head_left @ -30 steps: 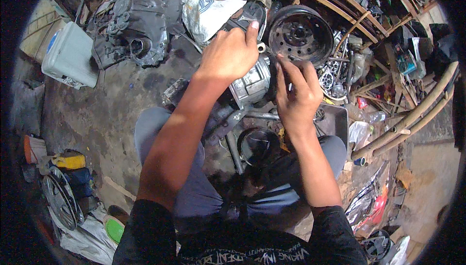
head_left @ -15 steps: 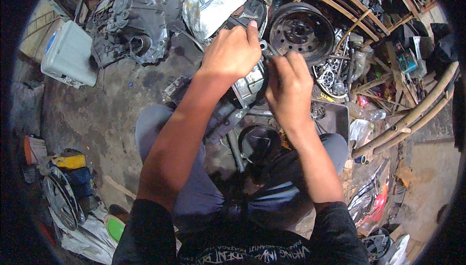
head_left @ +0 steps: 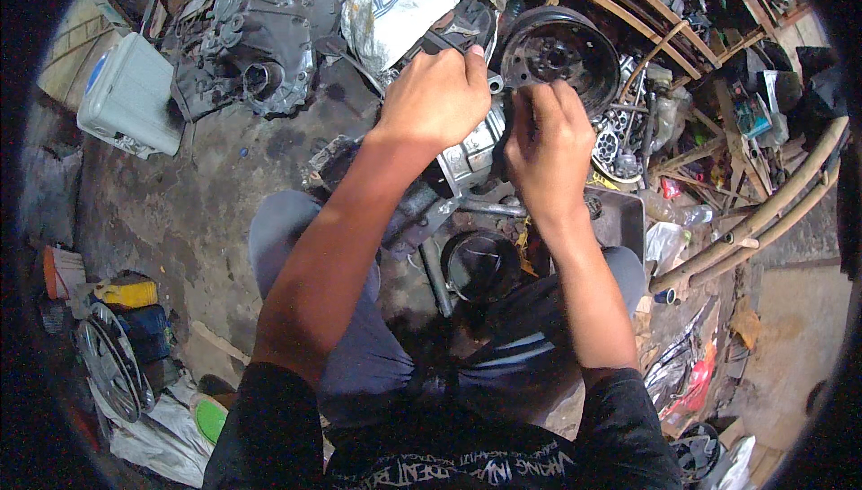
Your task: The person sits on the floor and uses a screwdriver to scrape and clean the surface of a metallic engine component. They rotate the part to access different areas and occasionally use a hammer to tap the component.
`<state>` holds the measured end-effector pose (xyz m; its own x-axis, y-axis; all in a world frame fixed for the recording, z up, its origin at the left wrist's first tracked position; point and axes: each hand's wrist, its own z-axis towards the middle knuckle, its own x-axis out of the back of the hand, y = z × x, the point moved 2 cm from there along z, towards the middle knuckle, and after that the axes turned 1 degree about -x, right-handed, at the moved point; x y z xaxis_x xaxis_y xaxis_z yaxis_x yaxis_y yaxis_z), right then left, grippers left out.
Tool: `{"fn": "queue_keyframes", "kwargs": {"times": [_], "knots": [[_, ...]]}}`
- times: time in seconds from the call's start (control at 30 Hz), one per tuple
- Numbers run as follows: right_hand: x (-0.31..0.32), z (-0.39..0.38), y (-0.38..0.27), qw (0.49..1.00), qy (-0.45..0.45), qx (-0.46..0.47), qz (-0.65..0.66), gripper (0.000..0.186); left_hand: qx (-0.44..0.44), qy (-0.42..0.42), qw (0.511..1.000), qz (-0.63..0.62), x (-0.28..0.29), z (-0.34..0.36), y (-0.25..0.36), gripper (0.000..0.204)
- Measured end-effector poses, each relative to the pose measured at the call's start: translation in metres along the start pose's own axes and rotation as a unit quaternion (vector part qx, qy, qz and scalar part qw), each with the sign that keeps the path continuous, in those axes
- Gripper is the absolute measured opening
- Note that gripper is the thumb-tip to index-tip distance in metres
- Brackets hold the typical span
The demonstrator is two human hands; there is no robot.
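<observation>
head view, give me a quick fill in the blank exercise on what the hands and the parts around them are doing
1. Both hands grip a silver metal ____ part.
2. The left hand rests on its ____ side.
3. Beyond the right hand lies a dark round ____.
4. The pale plastic container sits on the person's far ____.

Missing words: engine; upper; wheel; left

A single head-worn fisheye view looks steeply down from above the person's lap onto the workshop floor (head_left: 206, 212). Both forearms enter from six o'clock and meet near the centre, close to the lens. Straight edges bow toward the dark round rim, with clutter ringed from nine through three o'clock.
</observation>
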<state>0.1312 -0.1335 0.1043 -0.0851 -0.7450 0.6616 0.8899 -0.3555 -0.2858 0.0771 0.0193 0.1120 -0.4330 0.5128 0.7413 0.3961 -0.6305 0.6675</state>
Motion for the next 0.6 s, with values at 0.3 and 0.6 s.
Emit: {"fn": "queue_keyframes", "kwargs": {"times": [0.3, 0.6], "knots": [[0.009, 0.022, 0.024, 0.998, 0.051, -0.020, -0.039, 0.009, -0.051, 0.001, 0.997, 0.058, -0.009, 0.002, -0.010, 0.049], [0.030, 0.042, 0.043, 0.994, -0.009, -0.091, 0.062, 0.016, -0.028, -0.033, 0.999, 0.030, -0.003, 0.005, -0.011, 0.049]]}}
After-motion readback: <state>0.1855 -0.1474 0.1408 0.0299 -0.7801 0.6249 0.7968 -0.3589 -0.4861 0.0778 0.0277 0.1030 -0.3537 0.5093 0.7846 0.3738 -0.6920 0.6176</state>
